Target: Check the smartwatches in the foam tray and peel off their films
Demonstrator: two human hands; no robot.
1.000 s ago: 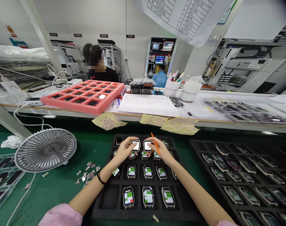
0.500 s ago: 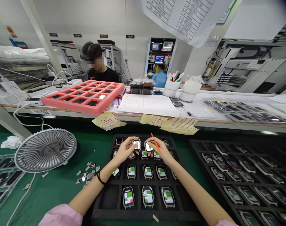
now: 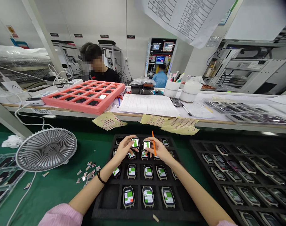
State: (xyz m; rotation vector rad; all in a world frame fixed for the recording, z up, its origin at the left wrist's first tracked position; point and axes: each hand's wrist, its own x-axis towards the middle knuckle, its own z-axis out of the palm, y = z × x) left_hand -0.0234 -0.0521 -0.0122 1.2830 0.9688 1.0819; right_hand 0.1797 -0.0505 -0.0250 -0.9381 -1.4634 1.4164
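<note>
Orange stick (image 3: 153,143) has swung from slanting to almost upright in your right hand (image 3: 161,152), and both held watches have shifted slightly up and left. Your right grip pinches that stick together with a watch (image 3: 147,145), while your left hand (image 3: 125,147) grips a second watch (image 3: 135,142) by its edges, the two just apart above the black foam tray (image 3: 143,214). More watches (image 3: 148,196) sit in its compartments. Left of the tray, on the green surface (image 3: 55,194), lie paper scraps (image 3: 87,172) beside a fan (image 3: 46,150).
</note>
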